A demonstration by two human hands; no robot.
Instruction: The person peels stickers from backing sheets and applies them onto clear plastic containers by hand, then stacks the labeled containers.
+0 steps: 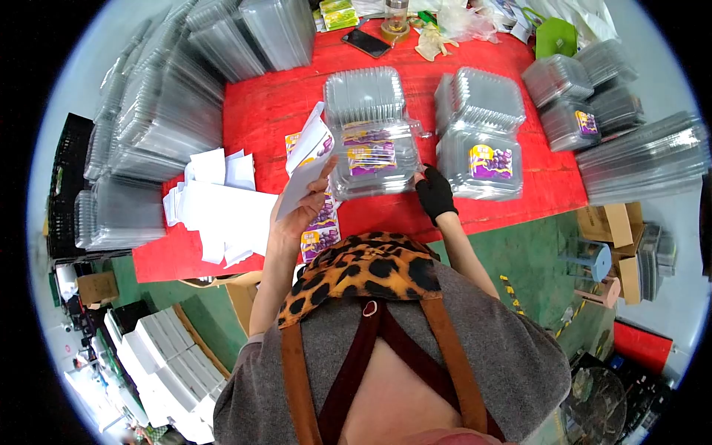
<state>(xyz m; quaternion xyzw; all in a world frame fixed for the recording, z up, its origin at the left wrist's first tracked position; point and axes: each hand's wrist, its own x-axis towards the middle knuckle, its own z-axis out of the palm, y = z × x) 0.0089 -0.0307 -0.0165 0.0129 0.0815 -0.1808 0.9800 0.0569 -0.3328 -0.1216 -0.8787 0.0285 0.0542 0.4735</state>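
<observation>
My left hand (305, 209) holds white-backed sticker sheets (311, 152) upright, with more purple and yellow grape stickers (320, 239) lying beside and below it. In front of me sits a stack of clear plastic clamshell containers (404, 141), with grape labels showing through the top one. My right hand (434, 194), in a black fingerless glove, grips this stack's lower right corner; its fingertips are partly hidden. To the right of that hand stands another container stack (458, 165), which has a grape sticker (490, 162) on its top.
Tall stacks of clear containers (159, 111) line the left side of the red table (267, 96). White backing papers (226, 208) lie at left. A phone (366, 43), a glass jar (395, 18) and a pale glove (434, 43) lie at the back. More containers (567, 122) stand at right.
</observation>
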